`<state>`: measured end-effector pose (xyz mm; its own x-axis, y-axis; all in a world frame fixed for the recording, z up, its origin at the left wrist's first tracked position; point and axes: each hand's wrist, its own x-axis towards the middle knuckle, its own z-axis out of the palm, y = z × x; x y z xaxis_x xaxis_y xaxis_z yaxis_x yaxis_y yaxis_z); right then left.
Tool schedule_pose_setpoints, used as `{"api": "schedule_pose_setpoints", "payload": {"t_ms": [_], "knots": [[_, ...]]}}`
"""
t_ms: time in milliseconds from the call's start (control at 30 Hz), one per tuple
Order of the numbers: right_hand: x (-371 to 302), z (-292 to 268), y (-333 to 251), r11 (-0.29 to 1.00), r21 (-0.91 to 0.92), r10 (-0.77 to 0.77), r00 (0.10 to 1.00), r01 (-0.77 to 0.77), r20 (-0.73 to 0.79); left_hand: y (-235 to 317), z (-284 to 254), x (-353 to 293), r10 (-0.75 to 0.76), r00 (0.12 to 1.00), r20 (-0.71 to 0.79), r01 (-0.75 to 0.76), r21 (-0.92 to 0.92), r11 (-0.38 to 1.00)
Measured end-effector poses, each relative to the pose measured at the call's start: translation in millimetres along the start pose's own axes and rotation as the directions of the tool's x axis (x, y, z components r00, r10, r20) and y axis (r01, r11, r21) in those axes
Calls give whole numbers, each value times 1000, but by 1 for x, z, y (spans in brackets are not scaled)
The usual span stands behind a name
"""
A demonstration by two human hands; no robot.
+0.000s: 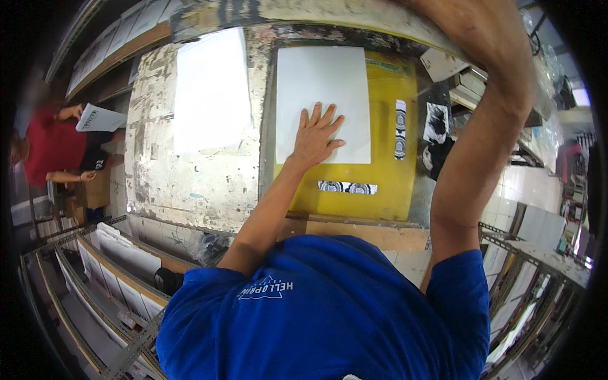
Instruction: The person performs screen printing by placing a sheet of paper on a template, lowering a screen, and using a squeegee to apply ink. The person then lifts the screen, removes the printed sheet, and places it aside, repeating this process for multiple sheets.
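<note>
My left hand (316, 136) lies flat with its fingers spread on a white sheet (323, 76). This sheet rests on a yellow board (386, 196). Two narrow strips with black round patterns sit on the board: an upright strip (400, 130) right of the sheet and a level strip (347, 187) below it. To the left of the sheet is a white paper stack (212, 95) on a worn, paint-stained tabletop (190, 190). My right arm reaches up past the top edge of the picture. The right hand is out of view, near a long frame edge (361, 26).
A person in a red top (57, 142) stands at the left holding a white printed sheet (100, 119). Metal racks (120, 272) with paper stand at the lower left, and a shelf (538, 247) at the right. An ink-smeared card (436, 122) lies beside the board.
</note>
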<state>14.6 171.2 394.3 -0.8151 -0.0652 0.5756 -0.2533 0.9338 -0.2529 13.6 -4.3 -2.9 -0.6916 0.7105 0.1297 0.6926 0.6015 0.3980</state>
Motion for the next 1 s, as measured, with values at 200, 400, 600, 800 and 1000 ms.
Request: {"api": "schedule_pose_setpoints", "payload": {"t_ms": [200,400,600,800,1000], "knots": [[-8,-13,7,982,67,-172,984,174,-42,35,28,11,88,996,15,-87,-29,996],[1,-5,-23,972,19,235,970,-234,-65,64,32,2,144,989,14,-143,-57,988],[-7,-10,9,986,82,-142,990,142,0,64,32,-10,104,994,34,-102,-60,993],[-9,-13,8,977,64,-202,979,202,-3,64,29,-13,132,990,50,-129,-61,990],[-16,-7,3,976,83,-200,980,201,-21,54,12,-11,210,975,-78,-212,-17,977]]}}
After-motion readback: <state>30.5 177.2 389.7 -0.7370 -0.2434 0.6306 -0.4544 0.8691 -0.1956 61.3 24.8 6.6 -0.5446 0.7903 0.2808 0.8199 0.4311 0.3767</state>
